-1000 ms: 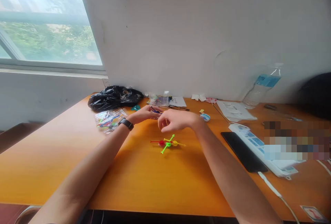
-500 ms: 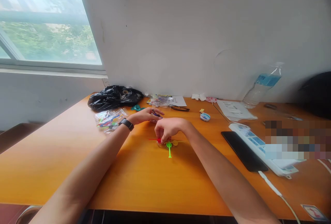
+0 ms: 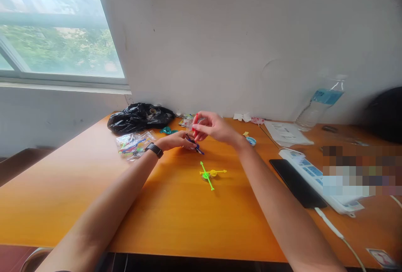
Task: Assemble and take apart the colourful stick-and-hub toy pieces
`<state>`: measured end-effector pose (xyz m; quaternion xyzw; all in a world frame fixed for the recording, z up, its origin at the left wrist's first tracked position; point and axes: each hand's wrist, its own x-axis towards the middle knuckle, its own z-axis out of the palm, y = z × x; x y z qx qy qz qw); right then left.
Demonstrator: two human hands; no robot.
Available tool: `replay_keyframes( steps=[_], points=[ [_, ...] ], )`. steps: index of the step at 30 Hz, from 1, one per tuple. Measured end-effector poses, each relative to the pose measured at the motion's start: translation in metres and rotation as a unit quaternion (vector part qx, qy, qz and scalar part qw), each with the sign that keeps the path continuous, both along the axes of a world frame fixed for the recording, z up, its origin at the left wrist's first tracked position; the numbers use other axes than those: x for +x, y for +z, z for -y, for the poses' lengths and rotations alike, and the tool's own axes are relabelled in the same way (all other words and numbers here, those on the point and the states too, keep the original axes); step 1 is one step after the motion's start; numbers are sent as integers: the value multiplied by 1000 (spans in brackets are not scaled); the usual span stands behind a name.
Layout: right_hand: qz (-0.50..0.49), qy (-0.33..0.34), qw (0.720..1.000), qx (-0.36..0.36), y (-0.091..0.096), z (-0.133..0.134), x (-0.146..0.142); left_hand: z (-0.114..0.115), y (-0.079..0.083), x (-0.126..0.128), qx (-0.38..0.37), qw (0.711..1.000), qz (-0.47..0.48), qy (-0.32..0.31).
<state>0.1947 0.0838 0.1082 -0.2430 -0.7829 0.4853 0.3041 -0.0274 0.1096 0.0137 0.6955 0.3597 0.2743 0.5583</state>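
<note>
My right hand [image 3: 214,127] is raised above the table, pinching a small red plastic piece [image 3: 196,124] between thumb and fingers. My left hand [image 3: 174,140], with a dark band on its wrist, rests farther back on the tabletop. Its fingers are closed on a dark blue plastic piece [image 3: 197,149], whose thin arms stick out past the fingertips. Nearer to me lie a bright green arrow-shaped piece [image 3: 206,175] with a round centre and a yellow arrow-shaped piece [image 3: 214,173] close against it. How these two overlap is too small to tell.
A clear bag of coloured pieces [image 3: 133,144] lies left of my left hand, before a black plastic bag [image 3: 138,118]. To the right are a black phone [image 3: 295,183], a white power strip [image 3: 309,171] and a water bottle [image 3: 318,106]. A white wall closes off the back.
My right hand has lifted the red piece off the table and carried it up and back, beside my left hand. The green piece has turned slightly. My left hand has hardly moved.
</note>
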Motion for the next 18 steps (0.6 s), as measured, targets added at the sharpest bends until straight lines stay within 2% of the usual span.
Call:
replay_keyframes(
  steps=[3,6,9,14,18],
  points=[
    [-105,-114,986,55,5,-8,5,0,0,-1,-37,999,2,-18],
    [-143,-177,968,102,4,-18,8,-3,-1,-2,-27,999,-3,-23],
    [-120,-208,961,137,-2,-24,9,-5,-3,-2,-5,1000,-4,-29],
    [-25,-232,943,238,-8,-24,8,-4,-2,-1,-4,999,5,-45],
    [22,-229,939,256,-8,-22,8,-1,1,1,-13,999,6,-39]
  ],
)
